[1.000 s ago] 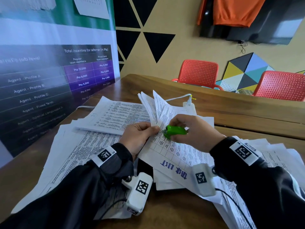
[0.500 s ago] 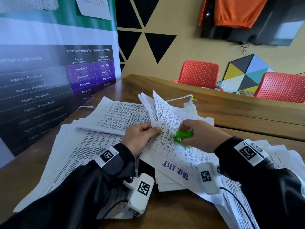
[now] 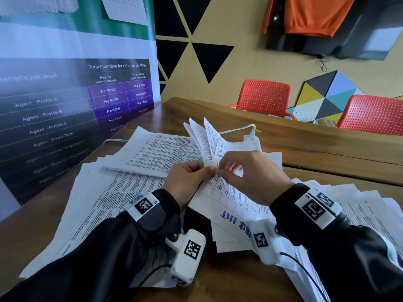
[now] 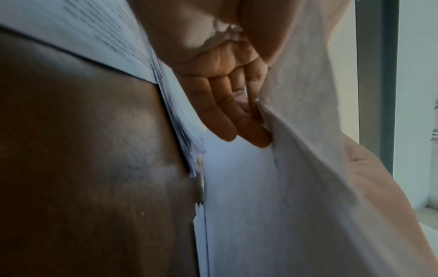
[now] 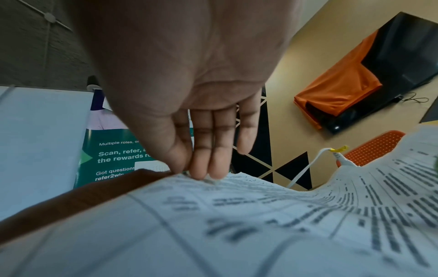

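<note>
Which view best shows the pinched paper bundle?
Head view: the left hand and right hand meet at the corner of the paper bundle. Left wrist shows only its underside; right wrist, blurred print close up.

Matt printed paper sheets point(image 3: 229, 199) on a smooth, seemingly varnished wood table point(image 3: 327, 158); perforated plastic chairs point(image 3: 263, 94).

Loose paper stacks point(image 3: 104, 199) crowd the near worktop point(image 3: 316, 158) — bare wood opens beyond the power strip point(image 3: 253, 140) — a banner point(image 3: 65, 105) walls the left.

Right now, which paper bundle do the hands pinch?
The middle bundle, lettered in blue, its corner fanned up; the other stacks lie flat.
</note>
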`<state>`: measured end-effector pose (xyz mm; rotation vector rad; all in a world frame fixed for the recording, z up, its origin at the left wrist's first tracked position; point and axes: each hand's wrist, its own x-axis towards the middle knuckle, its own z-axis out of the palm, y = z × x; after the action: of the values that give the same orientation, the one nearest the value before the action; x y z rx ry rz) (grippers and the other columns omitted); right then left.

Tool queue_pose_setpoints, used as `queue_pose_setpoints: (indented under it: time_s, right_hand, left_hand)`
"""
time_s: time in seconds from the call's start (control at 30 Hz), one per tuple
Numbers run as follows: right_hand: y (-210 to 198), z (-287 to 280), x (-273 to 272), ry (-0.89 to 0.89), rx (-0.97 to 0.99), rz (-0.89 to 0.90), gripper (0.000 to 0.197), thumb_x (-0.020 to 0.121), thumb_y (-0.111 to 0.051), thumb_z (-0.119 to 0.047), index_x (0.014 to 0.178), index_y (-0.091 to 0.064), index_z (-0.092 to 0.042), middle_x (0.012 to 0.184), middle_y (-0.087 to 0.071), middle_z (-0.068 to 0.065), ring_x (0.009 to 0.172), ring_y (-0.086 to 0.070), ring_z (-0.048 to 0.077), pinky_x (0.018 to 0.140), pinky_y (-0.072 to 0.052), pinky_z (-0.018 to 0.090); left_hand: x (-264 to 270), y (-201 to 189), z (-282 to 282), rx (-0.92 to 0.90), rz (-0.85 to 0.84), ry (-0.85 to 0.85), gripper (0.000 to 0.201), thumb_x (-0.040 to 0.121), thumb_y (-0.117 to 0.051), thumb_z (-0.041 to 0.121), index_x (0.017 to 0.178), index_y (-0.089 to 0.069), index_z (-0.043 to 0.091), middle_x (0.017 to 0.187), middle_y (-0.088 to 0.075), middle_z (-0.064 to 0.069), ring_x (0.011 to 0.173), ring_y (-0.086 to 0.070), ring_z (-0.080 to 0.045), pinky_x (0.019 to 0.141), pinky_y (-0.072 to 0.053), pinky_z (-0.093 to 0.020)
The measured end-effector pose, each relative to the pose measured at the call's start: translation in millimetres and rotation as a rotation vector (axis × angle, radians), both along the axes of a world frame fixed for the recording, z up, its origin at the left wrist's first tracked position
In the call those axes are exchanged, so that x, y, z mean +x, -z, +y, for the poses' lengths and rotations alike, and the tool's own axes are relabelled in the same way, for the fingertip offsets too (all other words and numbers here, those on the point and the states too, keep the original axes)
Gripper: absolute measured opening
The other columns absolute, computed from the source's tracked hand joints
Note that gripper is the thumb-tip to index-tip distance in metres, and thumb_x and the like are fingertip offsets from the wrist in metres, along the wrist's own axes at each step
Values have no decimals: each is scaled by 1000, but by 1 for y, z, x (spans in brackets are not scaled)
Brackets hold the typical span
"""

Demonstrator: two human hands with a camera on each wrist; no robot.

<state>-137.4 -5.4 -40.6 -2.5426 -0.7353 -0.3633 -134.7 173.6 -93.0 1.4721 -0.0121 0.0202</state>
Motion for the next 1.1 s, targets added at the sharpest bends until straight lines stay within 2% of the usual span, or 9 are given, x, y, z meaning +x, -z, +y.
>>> queue_pose_setpoints:
  time_s: [0.17, 0.23, 0.3, 0.4, 0.53, 0.63, 0.83, 0.97, 1.1]
  right_hand:
    - [-6, 10, -7, 90, -320, -154, 19, 97, -49, -38, 92, -64, -28, 87, -69, -8, 82, -65, 19, 73, -53, 37]
    - [-7, 11, -7, 121, -366, -190, 21, 96, -47, -36, 91, -65, -27, 86, -69, -7, 80, -64, 21, 72, -53, 36]
    - [-10, 6, -5, 156, -294, -149, 19, 94, -53, -38, 88, -68, -29, 82, -69, -9, 79, -65, 17, 73, -54, 34]
    - [-12, -1, -2, 153, -79, 2, 14, 88, -66, -42, 83, -75, -32, 75, -69, -16, 77, -65, 5, 73, -56, 32]
    - [-13, -2, -4, 124, 29, 70, 12, 86, -71, -41, 83, -77, -32, 74, -70, -17, 76, -65, 1, 74, -57, 32]
    - [-17, -3, -6, 97, 20, 98, 12, 87, -70, -39, 83, -78, -31, 74, -70, -17, 75, -65, -1, 73, -57, 29]
    - [-20, 7, -12, 163, 5, 139, 69, 77, -43, -84, 69, -65, -19, 70, -70, -2, 69, -66, 15, 66, -55, 39]
    - [-25, 10, -13, 200, -34, 203, 47, 88, -53, -56, 65, -52, -15, 66, -67, -2, 69, -63, 17, 60, -48, 33]
    - [-31, 3, -13, 189, 120, 335, 31, 91, -52, -17, 63, -43, -8, 48, -61, -8, 48, -61, 2, 44, -38, 13]
  left_hand:
    - [0, -2, 0, 90, -85, 2, 23, 88, -74, 21, 84, -77, -2, 80, -73, -20, 67, -62, -22, 68, -52, -32]
    - [2, -5, 1, 10, -32, 41, 29, 86, -70, 23, 93, -76, -5, 95, -75, -25, 81, -69, -30, 80, -57, -41]
    - [3, -7, 1, -83, 29, 83, 27, 88, -57, 10, 101, -75, -7, 103, -73, -28, 88, -69, -38, 84, -56, -43]
    - [2, -9, 2, -3, -34, 142, 28, 90, -54, -10, 102, -76, 0, 94, -77, -17, 75, -71, -21, 67, -58, -27]
    - [-2, -11, 3, 152, -143, 153, 14, 87, -71, -1, 83, -77, 12, 75, -76, -3, 63, -66, -11, 60, -54, -22]
    - [0, -10, 3, 171, -175, 124, 10, 86, -72, 0, 77, -73, 4, 72, -72, -8, 61, -62, -17, 57, -51, -24]
    - [-8, -16, -5, 233, -296, 101, 19, 83, -71, 3, 70, -72, 17, 70, -70, -14, 63, -61, -19, 58, -50, -32]
    - [-15, -17, -15, 275, -388, 97, 16, 80, -64, 4, 67, -65, 13, 65, -60, -2, 62, -51, -15, 57, -41, -24]
    - [-15, -7, -22, 62, -266, 39, 13, 80, -67, -1, 70, -66, 6, 69, -60, -13, 64, -57, -20, 57, -49, -25]
